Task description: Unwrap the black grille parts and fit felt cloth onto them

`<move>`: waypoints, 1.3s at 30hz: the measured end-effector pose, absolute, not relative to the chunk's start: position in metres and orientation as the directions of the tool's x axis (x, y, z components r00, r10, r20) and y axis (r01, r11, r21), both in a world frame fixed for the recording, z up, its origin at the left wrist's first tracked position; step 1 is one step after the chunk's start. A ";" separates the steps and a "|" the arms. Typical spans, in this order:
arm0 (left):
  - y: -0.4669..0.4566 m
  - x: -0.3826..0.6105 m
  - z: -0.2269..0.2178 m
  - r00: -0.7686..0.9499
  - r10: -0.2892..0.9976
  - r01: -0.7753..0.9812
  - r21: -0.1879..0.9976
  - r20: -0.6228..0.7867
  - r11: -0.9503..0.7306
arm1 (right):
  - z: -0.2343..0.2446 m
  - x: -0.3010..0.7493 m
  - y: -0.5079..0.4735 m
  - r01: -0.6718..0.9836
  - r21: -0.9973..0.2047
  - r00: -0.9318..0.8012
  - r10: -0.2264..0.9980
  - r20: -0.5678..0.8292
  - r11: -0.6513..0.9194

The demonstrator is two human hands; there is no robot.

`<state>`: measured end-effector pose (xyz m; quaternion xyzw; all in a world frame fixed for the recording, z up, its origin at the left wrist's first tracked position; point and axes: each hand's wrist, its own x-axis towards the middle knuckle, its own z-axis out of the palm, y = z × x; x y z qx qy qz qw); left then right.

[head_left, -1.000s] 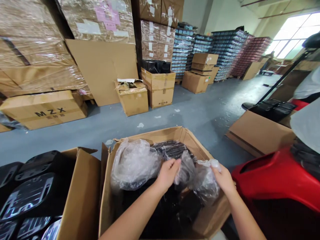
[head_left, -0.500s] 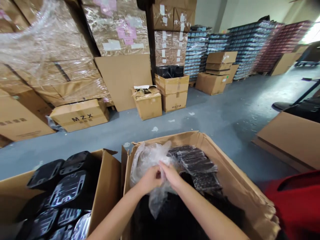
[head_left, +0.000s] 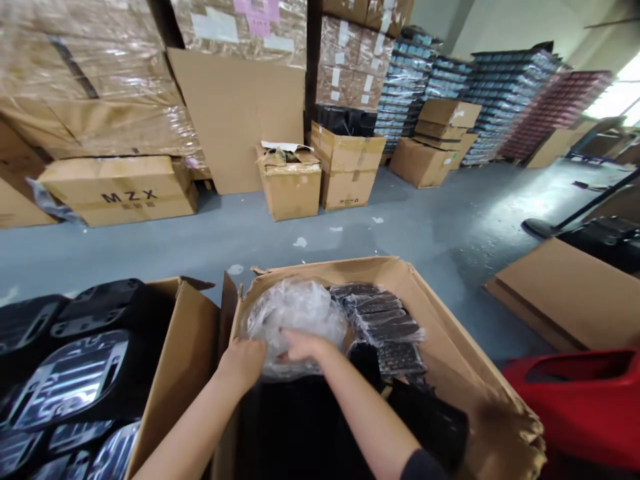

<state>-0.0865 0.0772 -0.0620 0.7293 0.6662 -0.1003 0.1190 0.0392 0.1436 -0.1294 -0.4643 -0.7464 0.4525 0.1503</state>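
A clear crinkled plastic bag [head_left: 300, 303] sits bunched in the far left corner of a large cardboard box [head_left: 440, 320]. My left hand [head_left: 243, 363] is closed on the bag's near left edge, with its fingertips hidden in the film. On the near side of the bag rests my right hand [head_left: 305, 348], its forefinger and thumb apart. Beside the bag lie dark ribbed pieces in clear wrap [head_left: 383, 320]. Black items [head_left: 300, 427] fill the near part of the box under my forearms; their kind is too dark to make out.
At left, another carton [head_left: 167, 373] holds several glossy black plastic parts [head_left: 75, 380]. A red plastic object [head_left: 575, 393] stands at right, near a cardboard box [head_left: 565, 293]. Across the grey floor [head_left: 345, 237] stand an MZX carton [head_left: 125, 190] and wrapped stacks.
My hands have moved apart from the gathered bag neck, the left one going left. The bag now lies lower and spread rounder. The view has tilted down and shifted.
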 end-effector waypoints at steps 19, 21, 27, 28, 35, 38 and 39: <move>0.060 -0.008 -0.065 0.377 0.920 0.864 0.397 -0.103 -0.309 | -0.120 0.179 0.119 0.719 -0.446 -0.644 0.752 -0.141 0.532; 0.054 -0.001 -0.075 0.333 0.928 0.869 0.436 -0.166 -0.233 | -0.102 0.171 0.107 0.705 -0.347 -0.669 0.742 -0.036 0.619; 0.060 -0.006 -0.082 0.297 0.943 0.843 0.505 -0.153 -0.184 | -0.073 0.169 0.093 0.604 -0.506 -0.595 0.771 0.227 0.616; 0.063 -0.009 -0.078 0.292 0.951 0.826 0.527 -0.099 -0.199 | -0.073 0.175 0.096 0.564 -0.591 -0.570 0.790 0.226 0.576; 0.078 -0.025 -0.056 0.220 0.968 0.761 0.599 0.122 -0.248 | -0.095 0.202 0.117 0.524 -0.761 -0.507 0.858 0.083 0.383; 0.076 -0.031 -0.057 0.224 0.964 0.887 0.381 0.141 -0.262 | -0.099 0.198 0.118 0.503 -0.790 -0.520 0.853 0.049 0.352; 0.076 -0.033 -0.057 0.219 0.964 0.920 0.296 0.152 -0.256 | -0.099 0.196 0.117 0.503 -0.792 -0.523 0.851 0.041 0.347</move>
